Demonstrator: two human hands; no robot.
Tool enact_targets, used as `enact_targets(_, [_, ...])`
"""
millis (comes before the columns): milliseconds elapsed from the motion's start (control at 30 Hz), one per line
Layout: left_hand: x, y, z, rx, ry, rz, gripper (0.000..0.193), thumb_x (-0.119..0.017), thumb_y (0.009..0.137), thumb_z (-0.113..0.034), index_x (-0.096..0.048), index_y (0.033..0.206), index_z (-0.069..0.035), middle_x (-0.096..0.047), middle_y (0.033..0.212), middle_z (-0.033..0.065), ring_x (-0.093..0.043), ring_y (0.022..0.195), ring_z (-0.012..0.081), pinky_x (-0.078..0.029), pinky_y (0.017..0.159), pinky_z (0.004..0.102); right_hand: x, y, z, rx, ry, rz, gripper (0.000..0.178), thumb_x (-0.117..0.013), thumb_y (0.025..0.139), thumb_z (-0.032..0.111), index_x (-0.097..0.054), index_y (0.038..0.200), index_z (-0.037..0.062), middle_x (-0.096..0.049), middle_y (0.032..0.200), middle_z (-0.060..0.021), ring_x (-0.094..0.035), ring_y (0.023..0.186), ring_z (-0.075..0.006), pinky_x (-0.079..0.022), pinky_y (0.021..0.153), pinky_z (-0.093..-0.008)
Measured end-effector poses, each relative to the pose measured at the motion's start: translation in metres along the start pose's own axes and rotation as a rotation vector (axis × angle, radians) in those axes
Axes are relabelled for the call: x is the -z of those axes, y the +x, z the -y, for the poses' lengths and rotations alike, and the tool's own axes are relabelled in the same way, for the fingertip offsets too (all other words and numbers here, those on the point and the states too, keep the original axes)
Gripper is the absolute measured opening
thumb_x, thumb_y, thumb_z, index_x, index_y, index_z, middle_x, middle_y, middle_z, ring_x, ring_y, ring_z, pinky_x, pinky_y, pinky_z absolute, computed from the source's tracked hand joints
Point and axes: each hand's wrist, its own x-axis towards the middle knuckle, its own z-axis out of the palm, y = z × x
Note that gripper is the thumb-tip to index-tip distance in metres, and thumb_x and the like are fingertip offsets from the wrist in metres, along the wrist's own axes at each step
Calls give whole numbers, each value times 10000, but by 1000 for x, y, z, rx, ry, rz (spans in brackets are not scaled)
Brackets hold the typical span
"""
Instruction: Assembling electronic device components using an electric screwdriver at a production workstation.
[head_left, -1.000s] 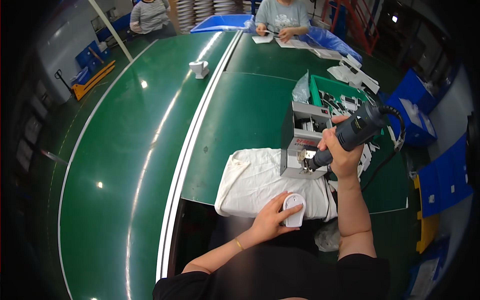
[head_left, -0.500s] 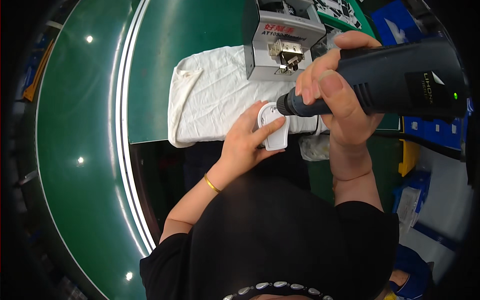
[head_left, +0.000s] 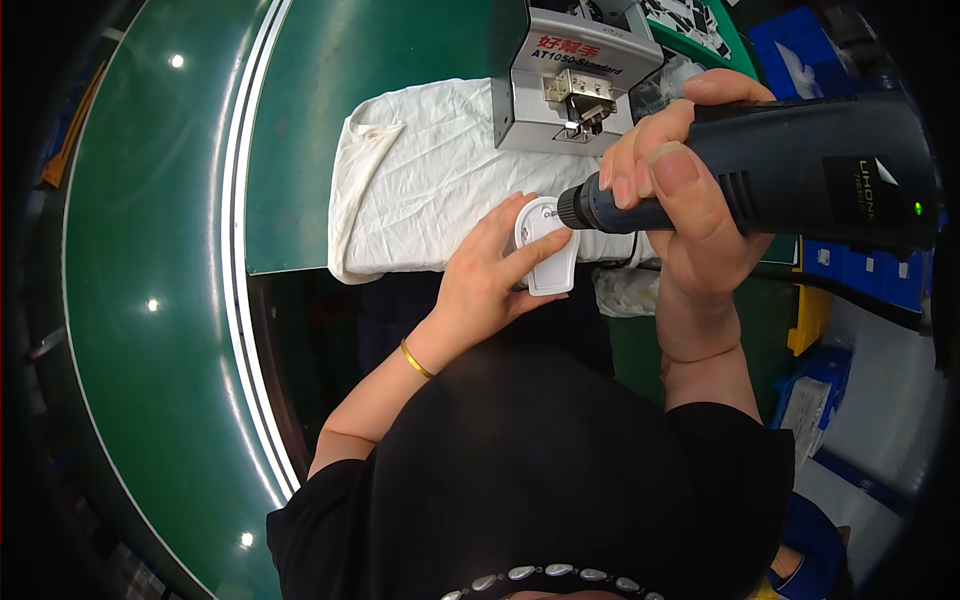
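My left hand (head_left: 490,265) is closed around a small white plastic housing (head_left: 548,275) with a rounded far end, its thumb lying across the inner face. Gripped in my right hand (head_left: 690,180) is a black electric screwdriver (head_left: 800,165) with a small green light at its rear. The screwdriver's ribbed nose points left, and its tip meets the rounded end of the housing near a screw hole. Whether a screw sits under the tip is too small to tell. Both hands are at the near edge of a folded white cloth (head_left: 430,180).
Behind the cloth stands a grey metal machine (head_left: 570,90) with a metal mechanism on its front. A green tray (head_left: 735,45) of small black and white parts lies at the back right. Blue bins (head_left: 860,270) line the right side. A bright strip edges the green surface (head_left: 150,250) at left.
The whole view has shifted slightly. Both hands keep their grip, and the screwdriver tip stays on the white housing.
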Motion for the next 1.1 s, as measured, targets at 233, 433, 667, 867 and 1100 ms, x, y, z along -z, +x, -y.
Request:
enact_targets(233, [-1, 0, 0, -2, -24, -4, 664, -870, 572, -185, -641, 1196, -170, -529, 1283, 206, -524, 1189, 407, -470, 964, 436, -3, 0, 0, -13, -5, -1, 423, -581, 866, 36, -370, 1231, -10, -550, 730, -90, -556, 636, -157, -503, 659, -363])
enact_targets(433, [1, 1, 1, 8, -17, -1, 654, -863, 584, -187, -639, 1198, -169, -532, 1281, 205, -521, 1194, 408, -464, 970, 437, 0, 0, -3, -12, -35, 8, 405, -581, 870, 47, -370, 1213, -1, -545, 732, -86, -548, 635, -154, -500, 664, -363])
enact_targets(667, [1, 0, 1, -5, -19, -11, 645, -858, 588, -193, -640, 1194, -163, -533, 1278, 204, -525, 1191, 400, -465, 970, 434, 7, -3, -3, 0, -362, 86, 376, -578, 869, 37, -373, 1183, 2, -544, 738, -84, -543, 636, -150, -497, 661, -360])
enact_targets(867, [0, -3, 0, -10, -11, -12, 636, -855, 583, -196, -642, 1181, -154, -531, 1279, 201, -531, 1183, 398, -466, 970, 431, 4, -3, -1, -21, -402, 67, 356, -574, 873, 31, -378, 1170, 1, -540, 737, -81, -538, 631, -149, -495, 652, -358])
enact_targets(1100, [1, 0, 0, -20, 9, -17, 645, -856, 583, -206, -638, 1188, -159, -530, 1281, 196, -534, 1178, 393, -470, 962, 428, 10, -7, -11, 18, -313, 100, 392, -585, 876, 53, -376, 1207, 27, -546, 754, -87, -553, 638, -166, -490, 650, -358])
